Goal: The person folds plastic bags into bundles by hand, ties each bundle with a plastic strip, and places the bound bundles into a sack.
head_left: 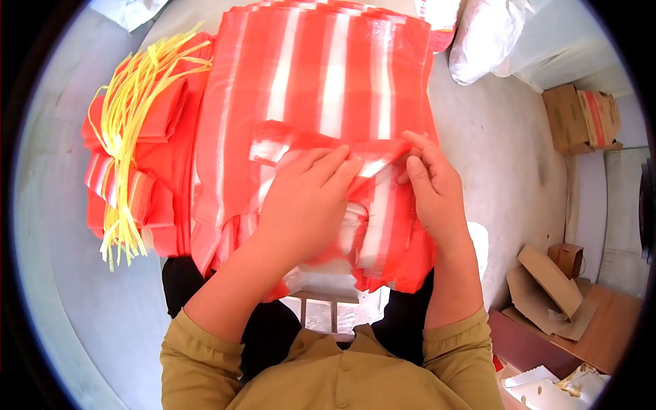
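Observation:
A thick stack of red-and-white striped plastic bags (301,75) lies in front of me, its near edge hanging over my knees. On top, part of a striped plastic bag (273,140) is folded over into a band. My left hand (307,198) lies across this band with its fingers stretched out, pressing on the plastic. At the band's right end, my right hand (434,184) has its thumb and fingers closed on the bag's edge. The fingertips of the right hand are partly hidden by the plastic.
Left of the stack are folded red bundles (160,113) with yellow plastic ties (126,137) draped over them. White sacks (488,37) stand at the back right. Cardboard boxes (581,119) sit by the right wall, and an opened carton (547,294) lies lower right.

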